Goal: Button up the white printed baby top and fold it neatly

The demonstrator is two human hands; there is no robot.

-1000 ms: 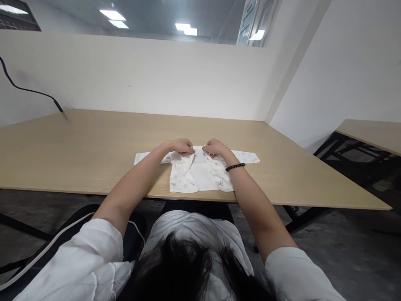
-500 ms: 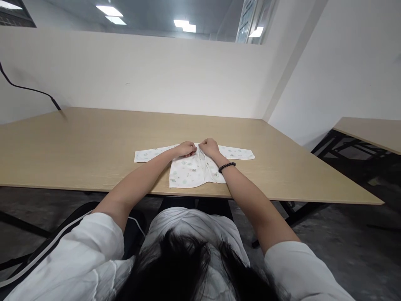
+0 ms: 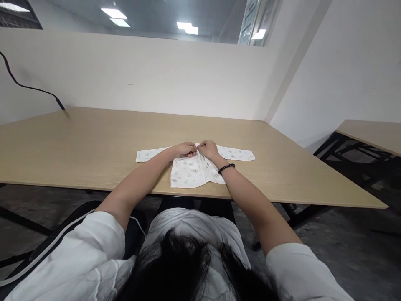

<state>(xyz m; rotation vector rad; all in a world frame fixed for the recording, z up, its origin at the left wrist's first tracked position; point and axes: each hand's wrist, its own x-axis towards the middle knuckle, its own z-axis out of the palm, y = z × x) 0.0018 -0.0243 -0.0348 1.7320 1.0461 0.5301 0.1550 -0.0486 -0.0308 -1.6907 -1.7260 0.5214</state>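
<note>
A small white long-sleeved shirt [image 3: 188, 173] with a faint pastel print lies on the table, its sleeves spread to both sides and its hem towards me. My left hand [image 3: 187, 149] is closed, its fingertips pinching the shirt's front near the neckline. Close beside it, my right hand [image 3: 208, 149] also pinches the fabric at the neckline, with a black beaded bracelet [image 3: 227, 168] on that wrist. The fingertips of both hands nearly meet. Folds run down the front below them. Any fastener between the fingers is too small to make out.
The light wooden table [image 3: 103, 129] reaches back to a white wall [image 3: 163, 75] with a window above. A black cable [image 3: 34, 88] hangs at the left. Another table [image 3: 372, 133] stands at the far right.
The fingertips of my right hand have come slightly closer to those of my left at the neckline. The view has shifted a little; the shirt lies as before.
</note>
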